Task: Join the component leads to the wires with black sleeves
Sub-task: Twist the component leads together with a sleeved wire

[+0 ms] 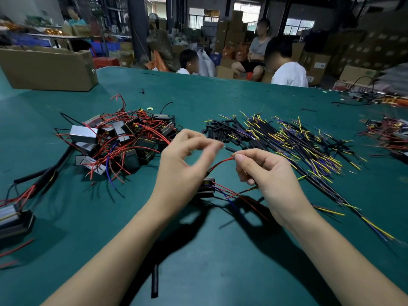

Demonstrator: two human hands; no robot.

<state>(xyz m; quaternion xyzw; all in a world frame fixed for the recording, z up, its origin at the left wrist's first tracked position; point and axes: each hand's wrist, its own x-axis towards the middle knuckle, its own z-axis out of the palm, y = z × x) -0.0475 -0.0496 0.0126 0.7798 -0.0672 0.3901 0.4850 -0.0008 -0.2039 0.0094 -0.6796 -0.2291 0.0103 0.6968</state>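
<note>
Cardboard box point(47, 68) sits at the far left of the green worktop point(220, 250); its contents are hidden behind its wall. Stacked cartons fill the blurred background, where seated people are hard to make out. A finished-looking unit point(13, 219) is cut off by the left edge, and another heap of parts point(388, 135) by the right edge.

Near the middle, the left hand point(185, 166) is raised with thumb and forefinger curled close together; its fingertips are motion-blurred, and I cannot tell whether they pinch anything. The right hand point(269, 173) pinches the tip of a red lead point(220, 163) between thumb and forefinger, with a thin wire point(242, 192) running out under its lower fingers. That lead arcs down to a small black component point(206, 186) between the hands, partly hidden by the left hand.

Behind the left hand lies a pile of components point(119, 142) with red leads. Behind the right hand lie loose black sleeves point(218, 130) and a spread of yellow and purple wires point(298, 146).
</note>
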